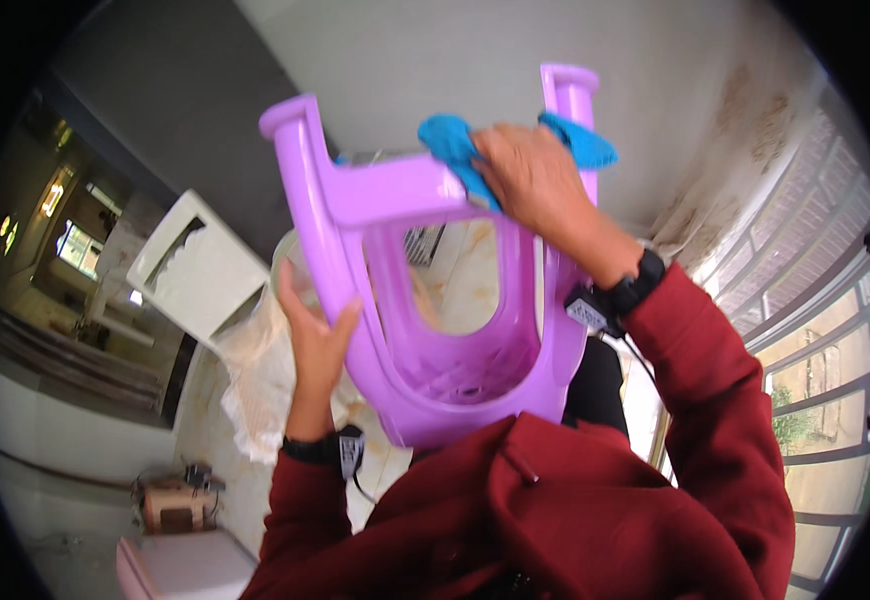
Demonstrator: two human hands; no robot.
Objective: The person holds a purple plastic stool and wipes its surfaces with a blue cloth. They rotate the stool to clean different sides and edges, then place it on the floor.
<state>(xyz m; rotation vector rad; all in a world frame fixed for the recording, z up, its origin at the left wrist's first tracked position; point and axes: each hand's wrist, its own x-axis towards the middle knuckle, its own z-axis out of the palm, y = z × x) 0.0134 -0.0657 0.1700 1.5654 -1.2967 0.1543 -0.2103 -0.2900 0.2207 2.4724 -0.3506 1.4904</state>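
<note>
In front of my body is a purple plastic stool (446, 409), tilted so that two of its legs point up and away from me. The thumb of my left hand (316, 337) lies against the stool's left side, with the fingers spread along the outer edge of that leg. In my right hand (528, 176) is a blue cloth (450, 146), bunched under the fingers. It presses on the stool's crossbar near the right leg, and a loose end sticks out beyond my hand. My palms and parts of the cloth are hidden.
To the left stands a white plastic chair (202, 262), with pale translucent sheeting (251, 375) hanging near it. Farther down are a pinkish case (179, 566) and a small orange-brown device (177, 510). A barred window (817, 390) runs along the right; a grey wall (435, 67) rises ahead.
</note>
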